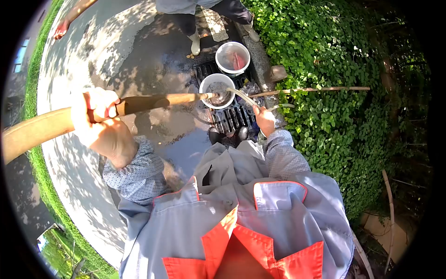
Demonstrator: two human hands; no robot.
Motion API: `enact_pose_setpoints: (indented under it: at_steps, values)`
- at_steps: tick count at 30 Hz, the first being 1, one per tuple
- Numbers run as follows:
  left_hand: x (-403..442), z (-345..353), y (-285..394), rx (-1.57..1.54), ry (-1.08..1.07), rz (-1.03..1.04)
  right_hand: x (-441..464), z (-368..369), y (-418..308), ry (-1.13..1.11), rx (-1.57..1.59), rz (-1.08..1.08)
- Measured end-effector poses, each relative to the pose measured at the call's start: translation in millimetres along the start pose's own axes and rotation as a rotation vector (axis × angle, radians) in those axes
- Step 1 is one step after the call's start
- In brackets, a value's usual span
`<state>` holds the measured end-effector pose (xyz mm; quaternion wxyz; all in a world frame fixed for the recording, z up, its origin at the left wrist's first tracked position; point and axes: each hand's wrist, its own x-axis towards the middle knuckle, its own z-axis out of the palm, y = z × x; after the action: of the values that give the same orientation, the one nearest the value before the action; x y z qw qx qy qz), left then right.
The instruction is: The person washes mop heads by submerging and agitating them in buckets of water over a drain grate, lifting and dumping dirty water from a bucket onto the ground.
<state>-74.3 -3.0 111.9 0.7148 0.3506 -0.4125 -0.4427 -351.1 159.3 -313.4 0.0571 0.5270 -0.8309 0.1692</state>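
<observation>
Pavement (183,125), left and centre; hedge (320,139), right. Wooden pole (160,101), left edge to upper centre. Hands apart. Left hand (103,128), left, clamped on pole. White bucket (202,86) at pole's tip. Right hand (265,121), right of centre, gripping pale hose (242,96).

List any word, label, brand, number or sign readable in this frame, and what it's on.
There is no readable text in this view.
Near bucket, far bucket: no legible lettering.
Wooden pole: none visible.
Grey jacket with red collar: none visible.
Blue-and-white patch at the left edge: too small and blurred to tell.
</observation>
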Motion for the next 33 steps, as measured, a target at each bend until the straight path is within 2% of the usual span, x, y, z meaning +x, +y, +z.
enact_pose_setpoints:
  at_steps: [1, 2, 3, 4, 5, 8, 11, 13, 14, 15, 17, 18, 20, 24, 25, 28, 33]
  values:
    - [8, 7, 23, -0.07, -0.252, 0.07, 1, -1, 2, 0.02, 0.011, -0.005]
    - [17, 22, 53, -0.049, -0.413, 0.12, 1, -2, 3, 0.041, 0.022, -0.007]
    - [29, 25, 78, -0.149, -0.51, 0.05, 0, -4, 3, 0.076, -0.033, -0.041]
    - [33, 33, 100, -0.204, -0.6, 0.017, -1, -8, 2, 0.107, -0.089, -0.077]
    - [38, 33, 115, -0.207, -0.676, 0.015, 0, -10, 1, 0.022, -0.03, -0.023]
    - [47, 31, 139, -0.221, -0.848, -0.001, 2, -19, -1, -0.054, 0.177, 0.115]
    - [55, 31, 144, -0.247, -0.985, -0.021, -1, -13, -1, -0.095, 0.059, 0.109]
    - [52, 22, 110, -0.187, -0.878, 0.076, 11, -32, -5, -0.31, 0.223, 0.264]
    - [52, 12, 81, -0.18, -0.777, -0.053, 16, -38, -7, -0.416, 0.306, 0.338]
    - [44, 6, 41, -0.165, -0.824, -0.068, 18, -36, -8, -0.429, 0.312, 0.346]
    - [28, -20, -40, 0.003, -0.74, -0.134, 17, -32, -5, -0.46, 0.317, 0.361]
    - [20, -42, -85, 0.18, -0.609, -0.197, 17, -30, -4, -0.436, 0.296, 0.338]
    - [-4, -63, -130, 0.091, -0.378, -0.132, 16, -25, -4, -0.389, 0.258, 0.289]
    - [-18, -71, -120, 0.092, -0.34, -0.189, 7, -2, 3, 0.002, 0.031, -0.048]
    - [-21, -76, -120, 0.093, -0.342, -0.201, 8, 4, 4, 0.0, 0.039, -0.05]
    - [-31, -81, -118, 0.094, -0.327, -0.171, 8, 4, 2, -0.247, 0.152, 0.121]
    - [-45, -87, -115, 0.121, -0.287, -0.118, 9, 2, -9, -0.228, 0.169, 0.198]
